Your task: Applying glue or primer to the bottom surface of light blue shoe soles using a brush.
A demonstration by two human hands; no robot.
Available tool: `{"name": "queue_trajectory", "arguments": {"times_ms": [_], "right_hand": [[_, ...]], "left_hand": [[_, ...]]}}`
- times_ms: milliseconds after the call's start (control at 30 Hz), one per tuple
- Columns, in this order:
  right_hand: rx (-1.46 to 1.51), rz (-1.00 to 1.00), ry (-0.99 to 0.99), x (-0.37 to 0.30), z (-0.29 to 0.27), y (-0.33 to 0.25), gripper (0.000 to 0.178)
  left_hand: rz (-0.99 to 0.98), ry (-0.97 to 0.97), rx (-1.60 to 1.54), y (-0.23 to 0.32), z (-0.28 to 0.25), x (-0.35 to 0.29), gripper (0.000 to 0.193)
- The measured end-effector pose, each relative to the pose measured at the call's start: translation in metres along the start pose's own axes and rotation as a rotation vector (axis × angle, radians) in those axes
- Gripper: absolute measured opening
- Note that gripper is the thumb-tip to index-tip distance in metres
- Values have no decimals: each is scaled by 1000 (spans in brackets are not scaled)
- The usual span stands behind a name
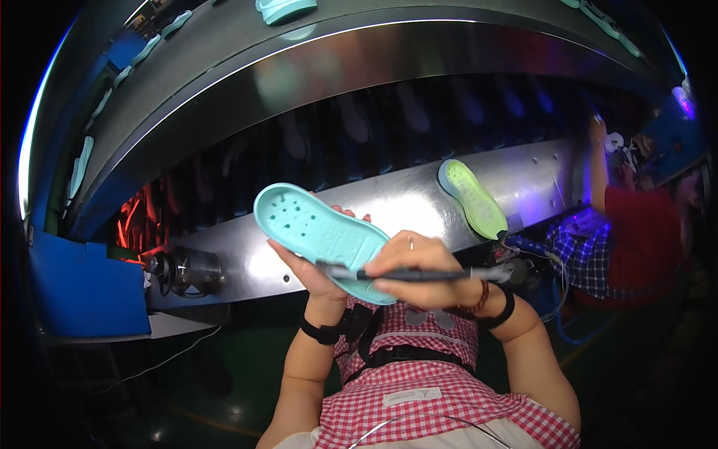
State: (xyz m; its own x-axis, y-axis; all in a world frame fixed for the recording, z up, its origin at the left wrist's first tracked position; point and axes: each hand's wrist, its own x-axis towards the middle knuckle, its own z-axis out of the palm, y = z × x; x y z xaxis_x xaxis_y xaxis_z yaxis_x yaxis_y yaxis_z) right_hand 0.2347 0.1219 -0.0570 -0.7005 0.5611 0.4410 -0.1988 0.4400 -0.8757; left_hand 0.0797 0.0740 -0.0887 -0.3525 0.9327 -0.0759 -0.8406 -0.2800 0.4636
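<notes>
A turquoise shoe sole (318,228) with small holes in its toe end lies tilted across my left hand (310,271), whose fingers wrap round it from below. My right hand (422,258) is closed on a dark-handled brush (441,275). The brush's pale bristles touch or hover just over the sole's inner face near the heel; which one, I cannot tell. Pale bristles also show at the handle's other end. Right of my hands, a yellow-green sole (476,202) with a light blue toe edge rests on the metal ledge (374,191).
Beyond the ledge runs a dark conveyor (202,75) carrying more turquoise soles (288,9). Below it, dim sole shapes (355,120) hang in a row. Red glowing elements (138,217) and a metal cylinder (198,271) are at left. A co-worker in a red top (647,232) sits at right.
</notes>
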Motion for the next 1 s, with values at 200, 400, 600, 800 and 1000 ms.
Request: {"name": "queue_trajectory", "arguments": {"times_ms": [200,400,600,800,1000], "right_hand": [[-2,110,37,-10,-26,-2,20],[386,103,-293,-10,-33,3,21],[1030,485,136,-15,-14,19,17],[641,431,108,-16,4,-5,15],[317,193,66,-6,-3,-3,20]], "left_hand": [[190,-92,28,17,2,6,82],[154,-201,8,30,6,4,92],[111,94,256,28,28,-9,77],[30,-86,-127,5,23,-25,67],[25,-115,-81,13,18,-18,63]]}}
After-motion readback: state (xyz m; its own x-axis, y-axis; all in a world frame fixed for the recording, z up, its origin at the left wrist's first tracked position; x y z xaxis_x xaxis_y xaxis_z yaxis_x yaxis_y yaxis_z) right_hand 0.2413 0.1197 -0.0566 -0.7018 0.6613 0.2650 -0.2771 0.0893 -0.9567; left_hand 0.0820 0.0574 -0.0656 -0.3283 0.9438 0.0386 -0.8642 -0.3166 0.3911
